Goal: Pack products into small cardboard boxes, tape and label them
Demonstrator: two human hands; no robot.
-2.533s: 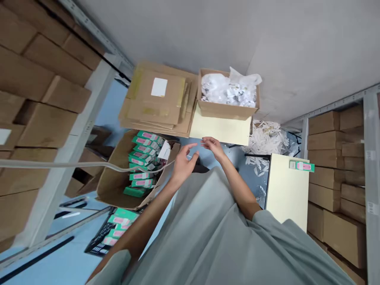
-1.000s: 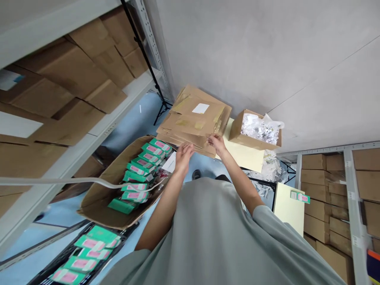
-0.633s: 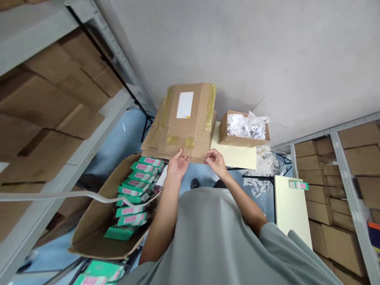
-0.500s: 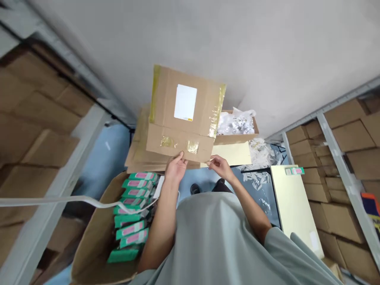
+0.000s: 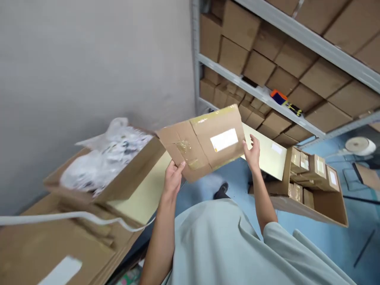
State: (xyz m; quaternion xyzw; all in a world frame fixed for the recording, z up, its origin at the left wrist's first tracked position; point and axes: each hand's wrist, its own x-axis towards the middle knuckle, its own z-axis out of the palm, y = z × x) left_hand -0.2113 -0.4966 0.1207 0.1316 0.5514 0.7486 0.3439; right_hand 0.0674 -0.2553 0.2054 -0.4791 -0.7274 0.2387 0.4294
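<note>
A flattened cardboard box [image 5: 213, 142] with a white label and strips of yellowish tape hangs tilted in front of my body. My left hand [image 5: 173, 176] is closed on its lower left edge, thumb on top. At the right end of the cardboard, my right hand [image 5: 252, 152] has its thumb and fingers apart, very near or touching the edge. Beyond that hand lies a cream tabletop [image 5: 267, 152] with a small white paper on it.
On the left, an open carton [image 5: 133, 170] holds white plastic bags above stacked flat cardboard [image 5: 38, 237]. A white cable [image 5: 86, 217] crosses there. Carton-filled shelves [image 5: 225, 73] line the back right. An open box of small cartons [image 5: 314, 211] stands right, near a white round object [image 5: 360, 146].
My view and body have swung right. The cardboard has turned from upright to slanted, still in my left hand. My right hand has opened at its far right edge.
</note>
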